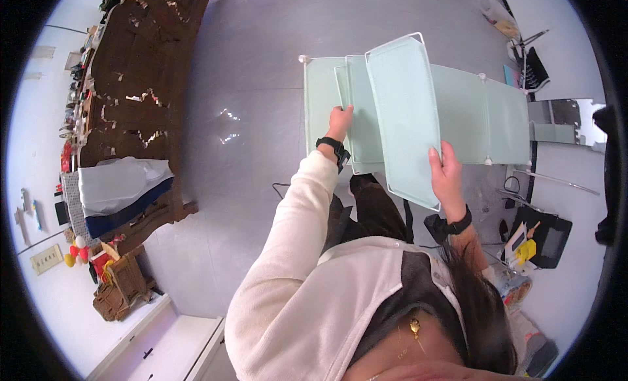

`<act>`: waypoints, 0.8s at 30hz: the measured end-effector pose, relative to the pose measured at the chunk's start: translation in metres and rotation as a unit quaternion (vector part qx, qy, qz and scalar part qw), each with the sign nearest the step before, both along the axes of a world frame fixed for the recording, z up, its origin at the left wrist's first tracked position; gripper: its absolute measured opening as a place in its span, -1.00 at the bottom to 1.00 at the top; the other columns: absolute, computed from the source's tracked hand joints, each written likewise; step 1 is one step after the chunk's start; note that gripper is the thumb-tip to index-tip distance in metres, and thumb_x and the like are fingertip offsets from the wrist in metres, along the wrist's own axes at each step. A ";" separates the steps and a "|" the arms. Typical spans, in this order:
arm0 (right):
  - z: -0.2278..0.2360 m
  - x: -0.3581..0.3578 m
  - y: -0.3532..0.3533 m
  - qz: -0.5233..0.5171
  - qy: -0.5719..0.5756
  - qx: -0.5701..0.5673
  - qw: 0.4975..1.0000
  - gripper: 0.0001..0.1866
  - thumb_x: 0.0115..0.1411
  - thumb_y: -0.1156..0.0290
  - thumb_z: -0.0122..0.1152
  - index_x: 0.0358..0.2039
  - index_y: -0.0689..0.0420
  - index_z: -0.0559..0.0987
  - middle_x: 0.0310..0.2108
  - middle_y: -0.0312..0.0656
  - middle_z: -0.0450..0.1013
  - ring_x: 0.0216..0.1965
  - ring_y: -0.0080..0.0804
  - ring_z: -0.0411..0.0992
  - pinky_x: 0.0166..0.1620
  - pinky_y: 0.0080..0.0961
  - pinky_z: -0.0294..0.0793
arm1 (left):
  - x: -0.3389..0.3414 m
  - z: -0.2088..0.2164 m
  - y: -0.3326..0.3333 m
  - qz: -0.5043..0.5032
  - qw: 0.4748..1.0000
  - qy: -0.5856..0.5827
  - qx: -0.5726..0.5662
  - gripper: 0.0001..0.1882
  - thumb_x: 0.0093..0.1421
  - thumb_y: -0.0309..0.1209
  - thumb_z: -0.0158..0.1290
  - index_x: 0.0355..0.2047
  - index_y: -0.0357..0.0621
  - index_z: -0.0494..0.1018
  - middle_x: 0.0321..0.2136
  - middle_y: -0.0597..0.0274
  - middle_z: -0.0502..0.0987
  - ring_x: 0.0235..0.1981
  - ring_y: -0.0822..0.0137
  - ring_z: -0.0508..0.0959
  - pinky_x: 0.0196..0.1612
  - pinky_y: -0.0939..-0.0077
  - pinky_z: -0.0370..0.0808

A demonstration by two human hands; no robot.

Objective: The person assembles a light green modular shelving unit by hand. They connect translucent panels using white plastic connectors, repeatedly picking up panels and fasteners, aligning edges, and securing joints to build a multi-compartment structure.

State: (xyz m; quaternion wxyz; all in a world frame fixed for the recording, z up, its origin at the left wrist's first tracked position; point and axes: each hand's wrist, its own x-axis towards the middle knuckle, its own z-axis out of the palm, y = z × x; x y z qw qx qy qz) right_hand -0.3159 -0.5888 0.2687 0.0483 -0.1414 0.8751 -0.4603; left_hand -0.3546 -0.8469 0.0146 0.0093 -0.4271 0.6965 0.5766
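Observation:
A pale green panel [404, 122] with a thin white wire rim stands tilted in front of me. My right hand [447, 175] grips its lower right edge, thumb on the face. My left hand [340, 122] is closed on the edge of another pale green panel [343, 86] just left of it. One more green panel [364, 112] stands between them, partly hidden by the tilted one. Behind these is a low unit of the same green panels [461, 112], with white round connectors [483, 76] at its corners.
To the left stands a dark carved wooden bench [137, 73] with a folded white cloth [124, 184] on it. Grey shiny floor [242, 73] lies between the bench and the unit. At the right are a mirror [566, 119] and a black bin [543, 237] by the wall.

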 end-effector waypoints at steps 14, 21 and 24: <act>-0.063 0.025 -0.212 -0.082 -0.087 0.085 0.989 -0.63 0.23 0.26 0.06 -0.10 0.31 0.44 -0.55 0.08 0.41 -0.56 -0.15 0.43 -0.44 -0.33 0.38 | 0.037 0.045 -0.229 -0.106 0.977 0.046 0.180 -0.69 0.18 -0.40 -0.03 -0.08 -0.23 0.45 -0.21 0.23 0.53 -0.21 0.38 0.52 -0.16 0.52 0.43; -0.080 0.027 -0.267 -0.144 -0.065 0.111 0.981 -0.58 0.24 0.19 0.05 -0.07 0.31 0.45 -0.61 0.02 0.41 -0.60 -0.21 0.40 -0.47 -0.36 0.37 | 0.022 0.034 -0.220 -0.161 0.952 0.020 0.259 -0.67 0.20 -0.38 -0.03 -0.05 -0.25 0.42 -0.21 0.20 0.53 -0.20 0.37 0.53 -0.15 0.49 0.44; -0.083 0.022 -0.274 -0.162 -0.101 0.120 0.974 -0.57 0.24 0.17 0.06 -0.08 0.30 0.45 -0.63 0.00 0.41 -0.61 -0.22 0.39 -0.46 -0.36 0.36 | 0.015 0.031 -0.211 -0.173 0.942 0.025 0.287 -0.64 0.20 -0.36 -0.02 -0.03 -0.26 0.41 -0.21 0.18 0.53 -0.20 0.34 0.53 -0.14 0.48 0.45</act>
